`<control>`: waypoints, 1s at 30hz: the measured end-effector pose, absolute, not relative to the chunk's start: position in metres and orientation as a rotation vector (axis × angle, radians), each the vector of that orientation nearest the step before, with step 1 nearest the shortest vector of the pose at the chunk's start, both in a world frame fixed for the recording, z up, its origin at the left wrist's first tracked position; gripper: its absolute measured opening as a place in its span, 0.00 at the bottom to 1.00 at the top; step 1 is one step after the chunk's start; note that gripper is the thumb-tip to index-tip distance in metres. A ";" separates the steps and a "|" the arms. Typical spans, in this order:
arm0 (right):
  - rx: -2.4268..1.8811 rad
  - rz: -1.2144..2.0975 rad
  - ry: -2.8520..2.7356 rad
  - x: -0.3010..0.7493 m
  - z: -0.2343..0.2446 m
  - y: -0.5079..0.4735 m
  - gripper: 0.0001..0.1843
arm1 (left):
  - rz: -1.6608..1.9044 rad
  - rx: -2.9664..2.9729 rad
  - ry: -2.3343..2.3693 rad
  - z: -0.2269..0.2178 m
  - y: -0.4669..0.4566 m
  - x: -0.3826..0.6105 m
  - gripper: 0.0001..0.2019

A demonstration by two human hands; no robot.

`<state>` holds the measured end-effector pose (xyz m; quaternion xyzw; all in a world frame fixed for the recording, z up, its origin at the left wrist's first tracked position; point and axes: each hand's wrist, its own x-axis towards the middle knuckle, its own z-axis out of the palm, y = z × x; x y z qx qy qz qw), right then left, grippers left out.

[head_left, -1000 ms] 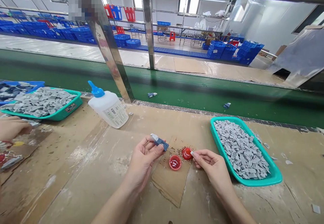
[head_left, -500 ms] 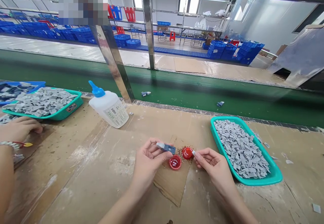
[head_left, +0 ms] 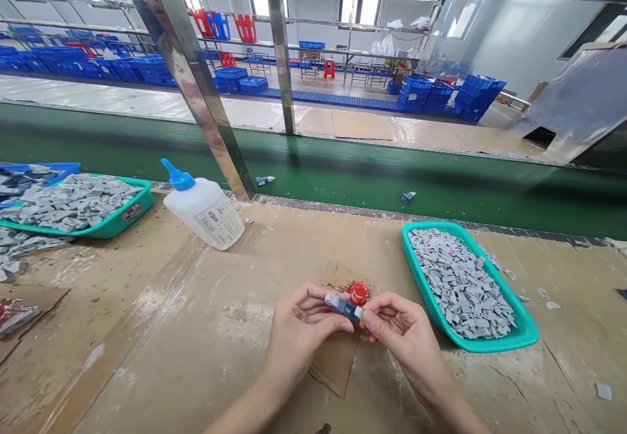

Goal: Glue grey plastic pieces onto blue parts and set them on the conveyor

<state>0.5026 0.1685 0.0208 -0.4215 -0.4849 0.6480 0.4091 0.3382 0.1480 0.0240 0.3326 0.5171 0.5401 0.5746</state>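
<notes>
My left hand is closed on a small dark blue plastic piece with a light grey end. Between the thumb and fingers of my right hand is a small light grey plastic piece, which meets the right end of the blue one. Just behind the fingers a red cap-like dish rests on a strip of cardboard; a second red dish is hidden by my hands. To the right of my right hand stands a green basket heaped with grey plastic pieces.
A white bottle with a blue nozzle stands at left centre. Another green basket of grey pieces is farther left, beside a blue tray. Beyond the table edge runs a green conveyor belt carrying two small blue-grey pieces. A metal post rises there.
My hands have come together, bringing the grey piece to the end of the blue one. The two pieces on the belt have shifted left. Another person's hand at the left has left the view.
</notes>
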 end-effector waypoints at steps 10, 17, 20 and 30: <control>-1.105 1.796 -1.212 0.505 0.013 0.169 0.21 | 1.189 0.757 1.204 0.026 0.145 0.342 0.11; -1.081 1.789 -1.244 0.502 0.017 0.165 0.21 | 1.176 0.836 1.186 0.024 0.141 0.345 0.10; -1.074 1.691 -1.282 0.503 0.027 0.169 0.17 | 1.173 0.927 1.231 0.023 0.141 0.347 0.15; -1.895 0.336 -1.461 0.616 0.027 0.192 0.12 | 1.393 1.300 1.553 0.034 0.196 0.303 0.22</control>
